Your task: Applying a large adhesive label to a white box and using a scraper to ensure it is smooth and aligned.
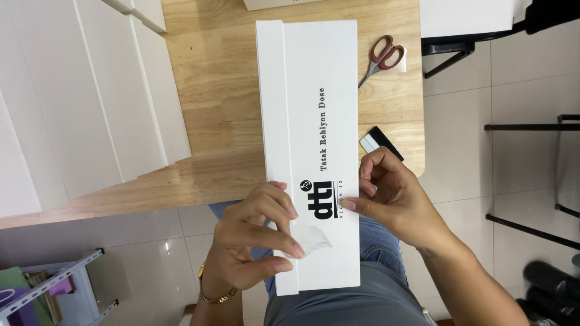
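- Fingers (284, 249) of the left hand (251, 241) pinch a small clear film piece (311, 240) against the near end of the long white box (308, 139); we see thumb and forefinger closed on it.
- The right hand (393, 202) grips the box's right edge, thumb tip on the top face, fingers curled behind.
- We find the box lying lengthwise, its far part on the wooden table (217, 121), its near end past the table edge, over our lap.
- A gold bracelet (216, 296) circles the left wrist.
- Red-handled scissors (380, 57) lie right of the box; a black and white card (379, 142) sits near the right hand.
- White panels (90, 90) cover the table's left side.
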